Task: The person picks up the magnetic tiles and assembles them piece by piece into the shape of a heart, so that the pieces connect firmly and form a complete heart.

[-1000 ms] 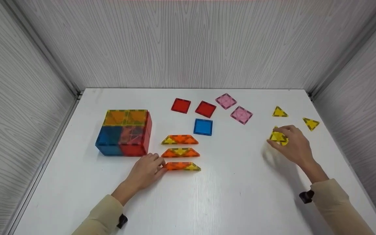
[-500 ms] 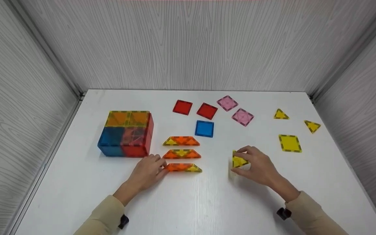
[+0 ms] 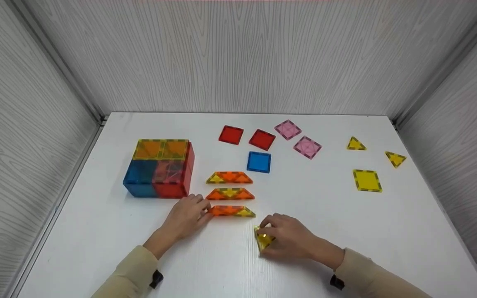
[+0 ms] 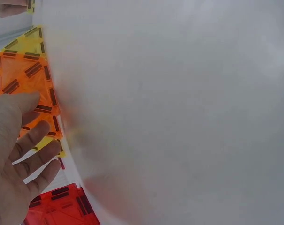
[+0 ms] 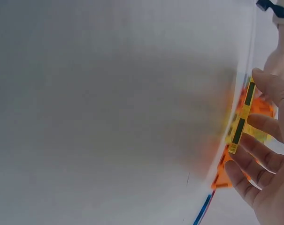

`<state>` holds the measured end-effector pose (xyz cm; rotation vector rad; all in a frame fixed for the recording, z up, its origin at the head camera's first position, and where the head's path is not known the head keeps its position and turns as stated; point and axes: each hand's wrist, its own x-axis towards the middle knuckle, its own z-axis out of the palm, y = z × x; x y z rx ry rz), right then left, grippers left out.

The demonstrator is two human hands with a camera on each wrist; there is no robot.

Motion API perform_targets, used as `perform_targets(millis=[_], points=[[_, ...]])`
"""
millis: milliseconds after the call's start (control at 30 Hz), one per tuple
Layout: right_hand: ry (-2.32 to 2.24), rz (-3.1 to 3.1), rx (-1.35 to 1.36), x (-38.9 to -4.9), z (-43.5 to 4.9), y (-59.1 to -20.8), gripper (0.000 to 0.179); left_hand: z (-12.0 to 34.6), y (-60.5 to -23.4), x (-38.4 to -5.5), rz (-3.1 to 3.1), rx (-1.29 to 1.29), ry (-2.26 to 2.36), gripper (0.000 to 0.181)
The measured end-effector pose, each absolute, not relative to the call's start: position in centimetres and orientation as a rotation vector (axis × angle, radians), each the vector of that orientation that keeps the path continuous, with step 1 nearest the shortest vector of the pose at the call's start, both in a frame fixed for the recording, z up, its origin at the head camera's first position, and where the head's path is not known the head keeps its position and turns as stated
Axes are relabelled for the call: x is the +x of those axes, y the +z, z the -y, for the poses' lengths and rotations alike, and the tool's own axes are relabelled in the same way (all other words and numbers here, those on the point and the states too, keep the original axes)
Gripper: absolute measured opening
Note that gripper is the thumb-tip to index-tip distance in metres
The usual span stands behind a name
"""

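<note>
My left hand (image 3: 184,217) rests at the left end of the front strip of orange and yellow triangular magnetic tiles (image 3: 233,211). In the left wrist view, thumb and index finger pinch the strip's orange part (image 4: 26,72), while the other fingers are bent loosely below. My right hand (image 3: 291,236) holds a yellow triangular magnetic tile (image 3: 264,241) between thumb and fingertips, just right of the strip and nearer to me. Seen edge-on in the right wrist view, this yellow tile (image 5: 243,117) stands upright. Two similar strips, a middle one (image 3: 230,193) and a back one (image 3: 229,177), stand behind.
A box built of coloured magnetic tiles (image 3: 158,169) stands on the left. Red tiles (image 3: 231,135), a blue tile (image 3: 258,162) and pink tiles (image 3: 307,147) lie at the back. On the right are a yellow square (image 3: 367,180) and two yellow triangles (image 3: 356,143).
My right hand has lifted a yellow triangle from over the yellow square and carried it left and toward me, close to the front strip. The left hand has stayed in place.
</note>
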<state>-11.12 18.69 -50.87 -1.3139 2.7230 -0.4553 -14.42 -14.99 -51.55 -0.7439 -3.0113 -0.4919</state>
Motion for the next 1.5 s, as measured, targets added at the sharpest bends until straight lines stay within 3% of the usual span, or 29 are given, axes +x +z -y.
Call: perform_targets(millis=[167,533,867,1100,1300,1500], points=[[-0.383,-2.674,-1.445,-10.9,-17.4,-51.4,0.05,15.0,-51.5,-14.5,3.012,-0.751,-0.488,0.022],[-0.374,-2.599,-1.405,-11.1,-16.9,-51.1,0.048,15.0,-51.4,-14.5,3.019,-0.727,-0.502,0.023],[-0.485,-2.621,-1.439,-11.3,-18.2,-51.4,0.044,15.5,-50.9,-11.6,3.009,-0.476,-0.601,0.032],[-0.509,-2.777,-1.156,-12.8,-22.9,-50.9,0.044,14.3,-50.4,-8.8,3.046,-0.481,-0.603,0.032],[-0.624,-3.085,-1.05,-16.3,-29.1,-51.5,0.041,12.2,-50.8,-7.7,3.058,-0.718,-0.701,0.035],[-0.692,-3.214,-0.641,-20.1,-34.4,-51.6,0.043,9.9,-51.3,-7.2,3.075,-0.943,-0.693,0.044]])
